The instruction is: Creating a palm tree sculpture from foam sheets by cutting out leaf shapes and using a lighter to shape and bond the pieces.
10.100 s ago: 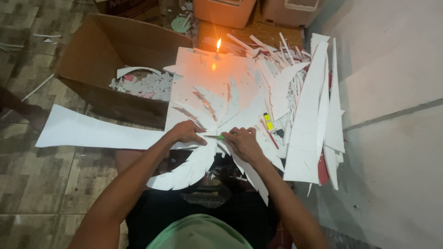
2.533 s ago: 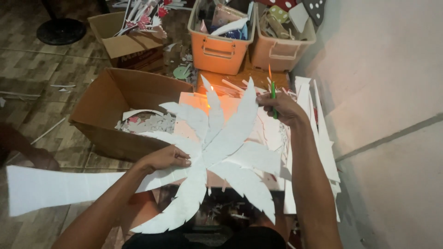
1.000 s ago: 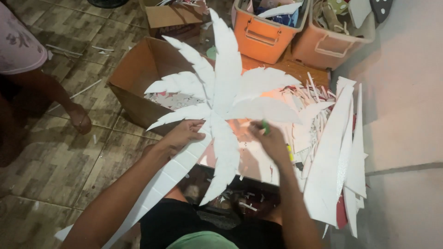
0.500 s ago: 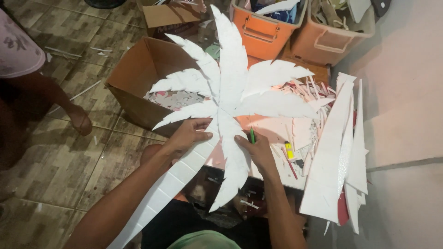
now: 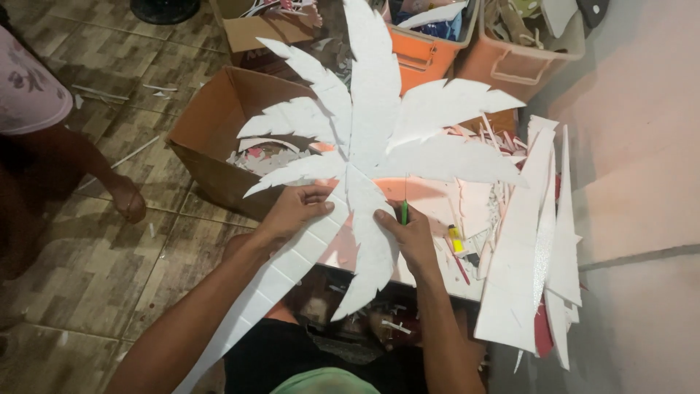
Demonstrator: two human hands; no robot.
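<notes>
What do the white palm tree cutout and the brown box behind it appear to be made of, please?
The palm tree cutout looks like white foam board: matte, grainy, thick-edged, with scored lines along the trunk. The brown box seems to be plain cardboard: dull brown, thin folded walls, open top.

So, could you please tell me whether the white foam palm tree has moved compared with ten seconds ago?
Yes: the palm tree was swung round, so its fronds now overhang the cardboard box.

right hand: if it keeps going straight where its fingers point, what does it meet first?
The right hand, gripping a thin green tool, points up-frame. First in line is likely the white foam palm-tree cutout it already touches, specifically the broad frond above its fingertips. Depth is unclear; the orange-lit tabletop lies beneath.
</notes>
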